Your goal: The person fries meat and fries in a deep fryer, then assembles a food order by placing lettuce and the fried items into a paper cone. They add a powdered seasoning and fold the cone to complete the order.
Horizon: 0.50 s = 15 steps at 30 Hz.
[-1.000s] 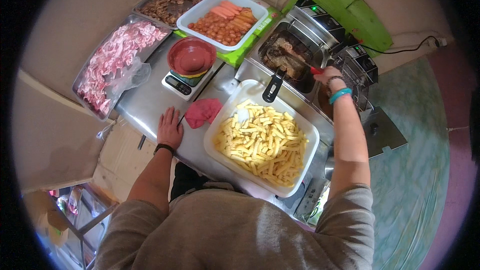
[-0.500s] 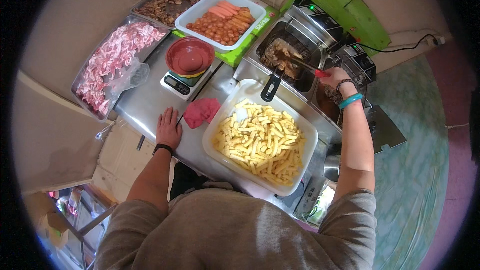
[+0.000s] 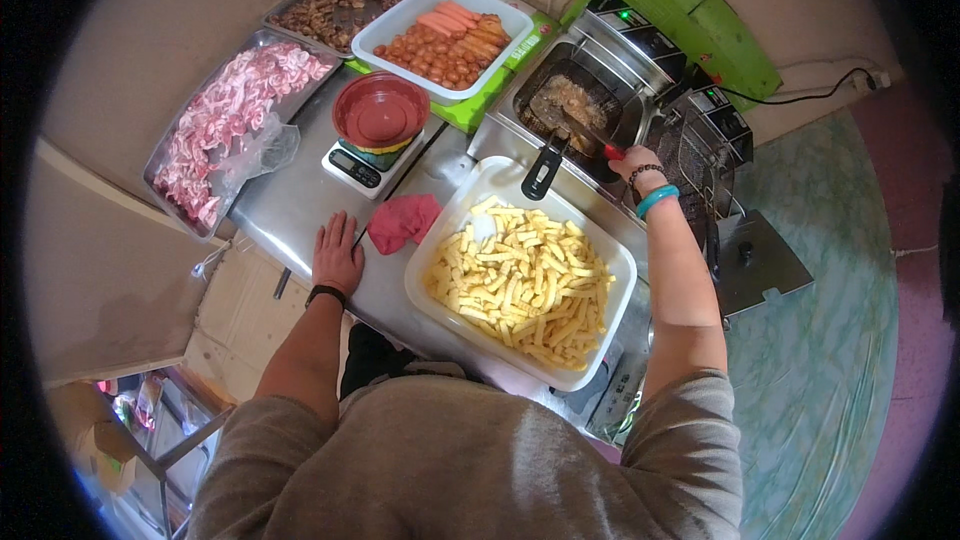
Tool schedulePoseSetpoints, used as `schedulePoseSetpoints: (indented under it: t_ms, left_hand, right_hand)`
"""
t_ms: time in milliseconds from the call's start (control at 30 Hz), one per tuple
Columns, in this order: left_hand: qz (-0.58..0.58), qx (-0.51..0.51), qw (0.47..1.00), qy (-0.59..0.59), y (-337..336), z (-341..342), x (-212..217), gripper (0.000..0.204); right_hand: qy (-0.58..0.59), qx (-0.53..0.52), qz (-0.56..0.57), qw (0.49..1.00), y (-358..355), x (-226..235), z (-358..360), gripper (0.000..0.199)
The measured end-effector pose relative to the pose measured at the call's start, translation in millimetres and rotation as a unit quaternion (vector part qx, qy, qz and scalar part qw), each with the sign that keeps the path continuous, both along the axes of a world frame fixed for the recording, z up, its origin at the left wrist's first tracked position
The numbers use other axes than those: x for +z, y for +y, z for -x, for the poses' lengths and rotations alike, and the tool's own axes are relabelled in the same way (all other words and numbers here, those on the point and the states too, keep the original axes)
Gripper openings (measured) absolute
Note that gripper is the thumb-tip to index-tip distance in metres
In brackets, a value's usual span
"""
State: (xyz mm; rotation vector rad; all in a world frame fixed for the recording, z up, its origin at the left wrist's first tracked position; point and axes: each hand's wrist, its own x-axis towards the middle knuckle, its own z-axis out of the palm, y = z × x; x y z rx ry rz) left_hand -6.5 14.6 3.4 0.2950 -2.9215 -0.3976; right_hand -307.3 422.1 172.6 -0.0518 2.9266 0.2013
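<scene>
My right hand (image 3: 640,170) is closed round the red end of a pair of tongs (image 3: 588,134). Their far part dips into the bubbling oil and frying food (image 3: 566,103) inside a wire basket in the left fryer well (image 3: 625,105). A black basket handle (image 3: 542,173) juts out toward me over a white tub (image 3: 421,292) of cut potato fries (image 3: 520,285). My left hand (image 3: 338,256) lies flat on the steel table (image 3: 300,180) with fingers stretched out, holding nothing. Just right of it is a crumpled pink cloth (image 3: 403,221).
A red-brown bowl (image 3: 380,110) stands on a small scale (image 3: 355,171). Left of it is a tray of raw sliced meat (image 3: 228,110); behind are browned pieces (image 3: 350,5) and a white tub of sausages (image 3: 440,45). A second fryer (image 3: 690,155) sits right, its cord (image 3: 810,98) running to the wall.
My right hand and the tongs have moved left and slightly toward me, away from the second fryer. The clump of food at the tongs has dropped lower into the oil. My left hand stays put.
</scene>
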Motion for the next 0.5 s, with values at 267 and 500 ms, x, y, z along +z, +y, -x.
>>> schedulePoseSetpoints:
  t_ms: [267, 500]
  left_hand:
    - [0.002, 0.004, 1.0, 0.001, 0, -3, -2, 0.05]
    - [-0.013, 0.005, 1.0, -0.009, 3, -1, 7, 0.049]
  right_hand:
    - [0.033, 0.074, 0.028, 0.996, 5, 72, -33, 0.036]
    - [0.071, 0.077, 0.023, 0.994, 34, 91, -44, 0.04]
